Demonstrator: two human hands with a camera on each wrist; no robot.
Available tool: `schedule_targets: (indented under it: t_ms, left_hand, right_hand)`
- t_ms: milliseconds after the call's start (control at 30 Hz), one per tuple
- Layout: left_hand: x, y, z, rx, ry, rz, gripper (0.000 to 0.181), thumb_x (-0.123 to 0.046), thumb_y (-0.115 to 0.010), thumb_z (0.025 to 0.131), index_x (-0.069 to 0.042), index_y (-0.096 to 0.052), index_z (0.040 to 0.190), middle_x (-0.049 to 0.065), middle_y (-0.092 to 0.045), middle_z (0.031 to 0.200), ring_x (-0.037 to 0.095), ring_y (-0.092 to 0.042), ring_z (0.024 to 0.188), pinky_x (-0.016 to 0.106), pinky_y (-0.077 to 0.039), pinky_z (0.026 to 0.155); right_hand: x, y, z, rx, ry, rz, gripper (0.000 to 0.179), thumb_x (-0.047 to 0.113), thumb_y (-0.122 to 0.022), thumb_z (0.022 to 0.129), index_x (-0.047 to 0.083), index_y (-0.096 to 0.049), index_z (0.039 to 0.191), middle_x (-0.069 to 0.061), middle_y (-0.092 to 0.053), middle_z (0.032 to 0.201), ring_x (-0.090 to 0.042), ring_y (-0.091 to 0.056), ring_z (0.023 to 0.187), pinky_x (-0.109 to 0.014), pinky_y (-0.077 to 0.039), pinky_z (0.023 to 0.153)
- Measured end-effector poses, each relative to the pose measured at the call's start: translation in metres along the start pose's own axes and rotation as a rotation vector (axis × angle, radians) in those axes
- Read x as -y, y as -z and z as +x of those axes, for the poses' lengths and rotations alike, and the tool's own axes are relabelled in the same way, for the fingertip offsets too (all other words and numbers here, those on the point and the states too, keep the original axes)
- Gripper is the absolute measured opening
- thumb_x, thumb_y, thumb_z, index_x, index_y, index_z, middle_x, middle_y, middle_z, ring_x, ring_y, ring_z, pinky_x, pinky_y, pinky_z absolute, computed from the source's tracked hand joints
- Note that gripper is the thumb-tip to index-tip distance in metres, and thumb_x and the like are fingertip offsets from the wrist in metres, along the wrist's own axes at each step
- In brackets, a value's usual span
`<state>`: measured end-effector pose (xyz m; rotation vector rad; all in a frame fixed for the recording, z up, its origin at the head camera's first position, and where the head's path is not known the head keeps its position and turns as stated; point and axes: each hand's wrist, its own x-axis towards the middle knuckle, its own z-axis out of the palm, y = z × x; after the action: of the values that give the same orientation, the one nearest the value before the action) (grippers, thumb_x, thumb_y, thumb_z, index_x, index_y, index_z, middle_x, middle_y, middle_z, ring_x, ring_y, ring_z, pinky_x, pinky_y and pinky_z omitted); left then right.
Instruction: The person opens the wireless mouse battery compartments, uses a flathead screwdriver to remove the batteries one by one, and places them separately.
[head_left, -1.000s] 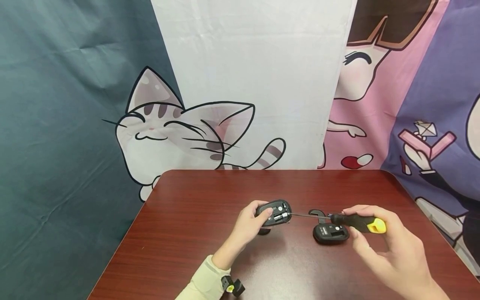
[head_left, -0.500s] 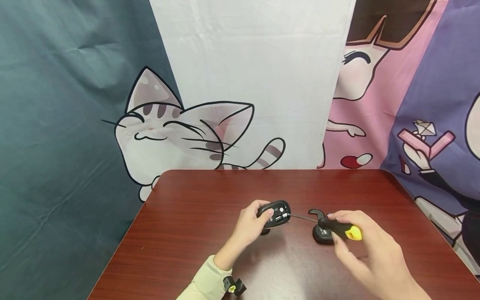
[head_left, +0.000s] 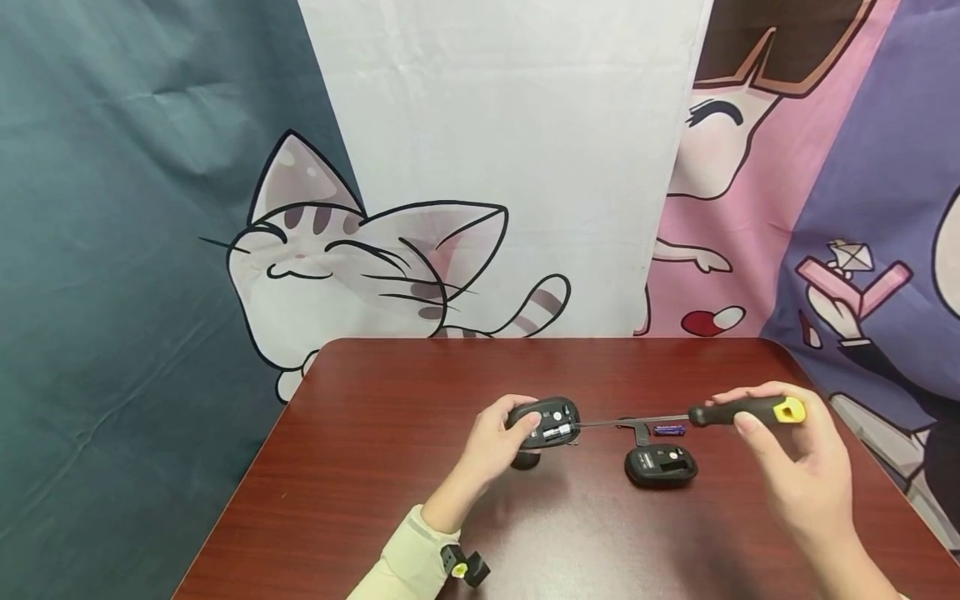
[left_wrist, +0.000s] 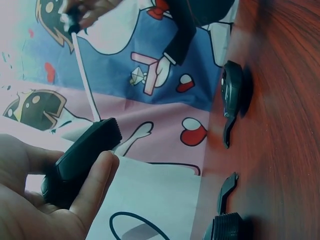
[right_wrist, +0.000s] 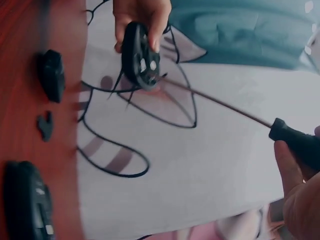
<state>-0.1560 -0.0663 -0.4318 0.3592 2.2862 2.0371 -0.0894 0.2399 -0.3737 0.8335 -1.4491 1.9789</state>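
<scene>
My left hand holds a black computer mouse above the table, its underside turned up. A silvery battery shows in its uncovered slot. In my right hand is a screwdriver with a black and yellow handle, gripped between thumb and fingers. Its long thin shaft points left, and the tip meets the mouse's end by the battery slot. Exact contact is too small to tell. In the left wrist view, the held mouse appears side-on, hiding the tip.
A second black mouse lies underside up on the red-brown table. Behind it are a dark battery cover and a purple-blue battery. Another black object sits below the held mouse. A printed cloth hangs behind.
The right hand first moved left with the screwdriver, then back right and up, leveling the shaft. The second mouse and purple-blue battery are now uncovered. The left hand stays nearly still.
</scene>
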Motion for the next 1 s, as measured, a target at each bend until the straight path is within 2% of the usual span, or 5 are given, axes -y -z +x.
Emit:
schedule_targets:
  t_ms: [133, 233, 533, 667, 1000]
  left_hand:
    - [0.002, 0.002, 0.001, 0.010, 0.011, -0.009, 0.027, -0.012, -0.065, 0.098, 0.003, -0.064, 0.121, 0.021, -0.069, 0.106, 0.025, -0.073, 0.082, 0.052, -0.064, 0.071]
    - [0.003, 0.002, 0.001, 0.015, 0.015, -0.008, 0.028, -0.013, -0.065, 0.098, 0.002, -0.064, 0.122, 0.021, -0.069, 0.107, 0.026, -0.074, 0.082, 0.050, -0.064, 0.070]
    - [0.005, 0.004, 0.002, 0.034, 0.019, -0.024, 0.029, -0.012, -0.064, 0.100, 0.003, -0.063, 0.124, 0.022, -0.068, 0.108, 0.028, -0.073, 0.084, 0.044, -0.065, 0.069]
    - [0.006, 0.004, 0.002, 0.045, 0.035, -0.014, 0.029, -0.014, -0.064, 0.100, 0.001, -0.063, 0.124, 0.021, -0.067, 0.109, 0.025, -0.073, 0.083, 0.050, -0.064, 0.072]
    - [0.008, 0.003, 0.003, 0.063, 0.046, 0.030, 0.028, -0.016, -0.063, 0.100, -0.001, -0.064, 0.123, 0.020, -0.067, 0.109, 0.023, -0.073, 0.081, 0.048, -0.065, 0.072]
  right_hand:
    - [-0.016, 0.012, -0.001, -0.055, -0.047, 0.269, 0.033, -0.032, -0.030, 0.091, -0.023, -0.041, 0.121, -0.033, -0.065, 0.110, -0.037, -0.070, 0.103, -0.038, -0.061, 0.088]
    - [-0.023, 0.019, -0.003, -0.104, -0.104, 0.357, 0.033, -0.030, -0.029, 0.093, -0.019, -0.044, 0.120, -0.032, -0.065, 0.109, -0.037, -0.071, 0.101, -0.041, -0.061, 0.088]
    - [-0.040, 0.032, -0.013, -0.192, -0.218, 0.389, 0.032, -0.020, -0.030, 0.100, -0.007, -0.053, 0.117, -0.024, -0.071, 0.108, -0.030, -0.072, 0.101, -0.040, -0.060, 0.087]
    - [-0.047, 0.038, -0.018, -0.184, -0.217, 0.532, 0.032, -0.021, -0.026, 0.099, -0.012, -0.052, 0.117, -0.030, -0.069, 0.108, -0.036, -0.072, 0.102, -0.045, -0.058, 0.088]
    - [-0.061, 0.052, -0.028, -0.212, -0.308, 0.647, 0.034, -0.017, -0.024, 0.102, -0.012, -0.056, 0.114, -0.030, -0.070, 0.107, -0.038, -0.072, 0.101, -0.047, -0.059, 0.088]
